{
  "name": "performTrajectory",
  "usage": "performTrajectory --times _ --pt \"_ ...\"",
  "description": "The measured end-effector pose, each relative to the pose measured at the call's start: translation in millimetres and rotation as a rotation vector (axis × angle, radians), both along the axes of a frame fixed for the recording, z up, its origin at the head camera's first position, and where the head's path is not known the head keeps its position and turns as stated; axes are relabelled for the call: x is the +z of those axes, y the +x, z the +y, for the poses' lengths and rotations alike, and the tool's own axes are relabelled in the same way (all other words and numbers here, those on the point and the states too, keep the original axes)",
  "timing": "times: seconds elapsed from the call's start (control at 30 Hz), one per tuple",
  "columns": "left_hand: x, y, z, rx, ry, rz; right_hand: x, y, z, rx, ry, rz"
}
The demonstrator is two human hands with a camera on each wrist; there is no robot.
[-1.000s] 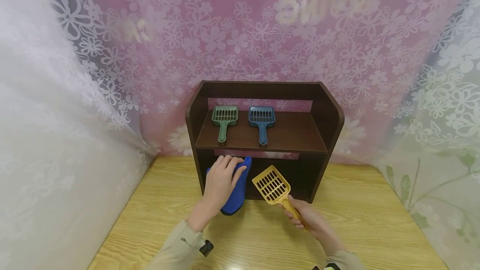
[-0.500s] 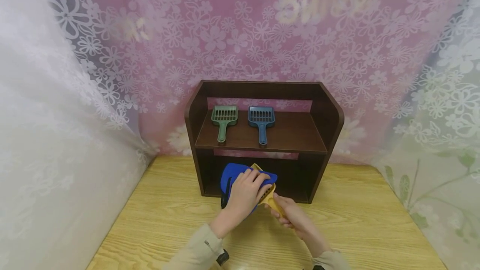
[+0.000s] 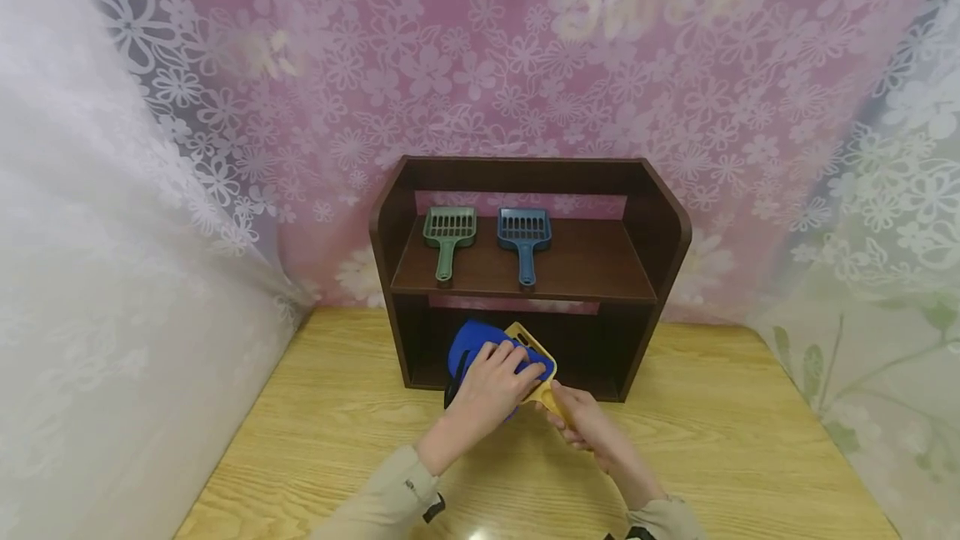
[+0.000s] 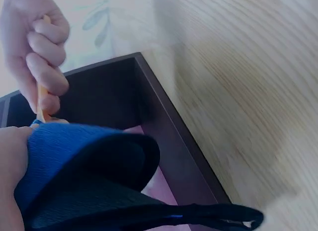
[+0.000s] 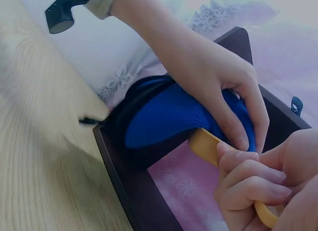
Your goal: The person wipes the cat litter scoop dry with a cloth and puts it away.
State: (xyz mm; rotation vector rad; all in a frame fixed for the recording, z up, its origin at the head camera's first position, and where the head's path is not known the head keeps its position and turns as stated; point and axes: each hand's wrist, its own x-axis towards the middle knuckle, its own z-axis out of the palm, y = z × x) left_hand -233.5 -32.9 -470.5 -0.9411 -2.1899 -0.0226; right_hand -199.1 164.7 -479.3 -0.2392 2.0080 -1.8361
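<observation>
My right hand (image 3: 592,425) grips the handle of a yellow slotted litter scoop (image 3: 553,399), its head tilted up to the left. Over the scoop's head lies a blue cloth (image 3: 471,343) with black edging, which my left hand (image 3: 491,382) holds with curled fingers against the scoop. In the right wrist view, the left thumb and fingers pinch the cloth (image 5: 169,116) around the yellow scoop (image 5: 202,145). A black loop (image 4: 223,213) hangs off the cloth in the left wrist view. Most of the scoop's slotted head is hidden beneath cloth and hand.
Behind the hands stands a dark brown two-tier shelf (image 3: 600,261). Its upper board bears a green litter scoop (image 3: 446,257) and a blue litter scoop (image 3: 526,260). The shelf sits on a wood-grain table (image 3: 300,423), with floral curtains (image 3: 480,65) behind and at the sides.
My left hand has brought the blue cloth rightward from the scoop's left onto its head, and it now lies further over it. The yellow scoop has shifted slightly left.
</observation>
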Motion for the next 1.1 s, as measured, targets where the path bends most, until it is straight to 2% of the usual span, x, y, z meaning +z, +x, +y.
performTrajectory --times 0.13,0.23,0.4,0.6,0.73,0.87,1.1 --pt "-3.8 -6.1 -6 -0.008 -0.049 0.032 -1.8 2.5 -2 0.006 0.027 0.026" --pt "-2.8 -12.8 -12 0.011 -0.066 0.055 -2.8 4.0 -2 -0.012 0.037 0.010" --pt "4.6 -20.5 -22 0.055 -0.040 0.056 -2.9 4.9 -1 -0.032 0.044 -0.006" --pt "5.3 -20.7 -22 0.092 0.016 0.057 -1.3 4.6 0 -0.034 0.042 0.006" --pt "-0.6 -17.6 -16 0.124 0.117 -0.014 -2.2 4.6 -2 -0.042 0.065 0.000" --pt "-2.1 -14.9 -6 0.103 0.184 -0.111 -0.1 3.8 -4 -0.056 0.086 0.029" --pt "2.0 -5.4 6 0.012 0.113 -0.140 5.9 1.1 -5 -0.091 0.079 0.056"
